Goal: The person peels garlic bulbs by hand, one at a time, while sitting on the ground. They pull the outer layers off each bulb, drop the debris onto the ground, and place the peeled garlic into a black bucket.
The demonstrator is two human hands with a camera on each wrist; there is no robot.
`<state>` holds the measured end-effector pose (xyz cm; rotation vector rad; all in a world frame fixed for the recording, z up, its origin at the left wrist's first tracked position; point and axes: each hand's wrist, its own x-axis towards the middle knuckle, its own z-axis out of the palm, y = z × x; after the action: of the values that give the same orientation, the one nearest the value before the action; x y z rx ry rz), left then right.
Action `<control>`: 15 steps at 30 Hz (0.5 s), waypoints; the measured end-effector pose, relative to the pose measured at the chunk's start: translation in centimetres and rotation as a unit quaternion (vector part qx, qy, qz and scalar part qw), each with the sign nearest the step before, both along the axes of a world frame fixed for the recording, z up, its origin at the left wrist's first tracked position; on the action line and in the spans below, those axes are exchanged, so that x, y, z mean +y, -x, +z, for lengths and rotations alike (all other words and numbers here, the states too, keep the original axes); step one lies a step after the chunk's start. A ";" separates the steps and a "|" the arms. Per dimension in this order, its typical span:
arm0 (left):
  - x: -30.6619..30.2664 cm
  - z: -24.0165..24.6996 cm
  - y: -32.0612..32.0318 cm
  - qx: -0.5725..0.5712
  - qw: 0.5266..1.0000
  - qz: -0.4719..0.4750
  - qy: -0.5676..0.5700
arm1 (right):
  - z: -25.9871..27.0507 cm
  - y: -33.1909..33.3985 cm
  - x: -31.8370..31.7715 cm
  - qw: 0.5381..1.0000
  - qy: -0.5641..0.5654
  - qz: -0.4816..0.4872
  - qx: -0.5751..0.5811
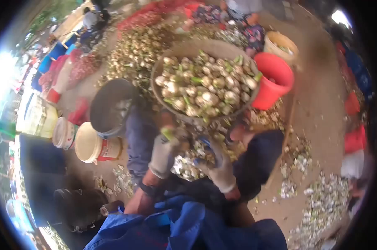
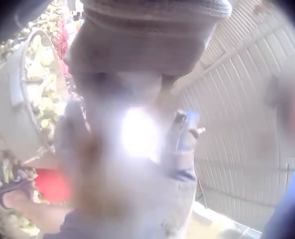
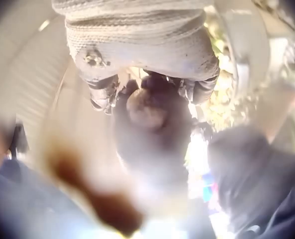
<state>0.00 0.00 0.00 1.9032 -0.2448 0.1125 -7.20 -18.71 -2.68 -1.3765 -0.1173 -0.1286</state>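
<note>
In the head view, both hands wear pale knit gloves and work close together above the lap. My left hand (image 1: 163, 154) holds a garlic bulb by its green stem (image 1: 167, 133), with the bulb partly hidden by blur. Opposite it, the right hand (image 1: 221, 168) grips a blue-handled tool (image 1: 206, 142), whose working end is not clear. The left wrist view catches part of this tool (image 2: 190, 124) beside strong glare. Dark fingertips (image 3: 105, 94) of the right glove curl inward in the right wrist view. Beyond both hands stands a wide basin (image 1: 157, 93) heaped with garlic bulbs.
A red bucket (image 1: 265, 98) and a cream bucket (image 1: 290, 41) stand right of the basin. To the left are a dark tub (image 1: 107, 104) and a white bucket (image 1: 86, 143). Trimmings (image 1: 321, 208) litter the floor. Another person (image 1: 244, 8) sits beyond the basin.
</note>
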 end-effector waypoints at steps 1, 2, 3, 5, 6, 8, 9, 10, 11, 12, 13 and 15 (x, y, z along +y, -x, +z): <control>1.4 -0.6 0.2 0.254 0.925 -0.086 0.268 | 1.1 0.5 0.9 0.995 0.085 -0.050 0.014; 1.9 1.4 0.3 0.239 0.942 -0.095 0.214 | 1.0 0.6 2.2 0.992 0.083 -0.083 0.040; -4.6 -2.6 -0.2 0.189 0.960 -0.134 0.158 | -1.6 -0.2 -4.2 0.995 0.043 -0.074 0.051; -4.4 -1.7 0.8 0.223 0.948 -0.178 0.141 | -0.9 -0.5 -3.8 0.984 0.164 -0.065 -0.024; -2.7 -4.0 1.2 0.233 0.940 -0.208 0.133 | -0.9 -0.1 -2.9 0.962 0.260 -0.067 -0.047; -1.3 -6.0 0.7 0.268 0.926 -0.240 0.113 | -1.5 -0.8 -2.6 0.937 0.323 -0.079 -0.103; -1.0 -5.2 0.6 0.268 0.926 -0.240 0.112 | -2.2 -1.1 -2.6 0.938 0.321 -0.079 -0.103; -0.8 -4.2 0.5 0.279 0.928 -0.239 0.062 | -2.7 -1.3 -2.5 0.952 0.286 -0.068 -0.085; -0.8 -3.4 0.6 0.291 0.927 -0.237 0.015 | -3.3 -1.4 -2.6 0.964 0.252 -0.055 -0.065; -1.3 -2.7 0.5 0.263 0.921 -0.288 0.022 | -4.0 -1.4 -2.7 0.960 0.264 -0.044 -0.075; -1.7 -2.8 0.7 0.262 0.922 -0.286 0.023 | -5.0 -1.2 -2.6 0.960 0.265 -0.042 -0.077; -2.7 -2.4 1.0 0.215 0.936 -0.279 -0.020 | -6.4 -1.2 -1.6 0.982 0.176 -0.070 0.001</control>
<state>-0.96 -2.69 -2.42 1.7768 -0.4769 -0.6888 -6.02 -20.35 -9.10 -1.7381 -0.0413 -0.2328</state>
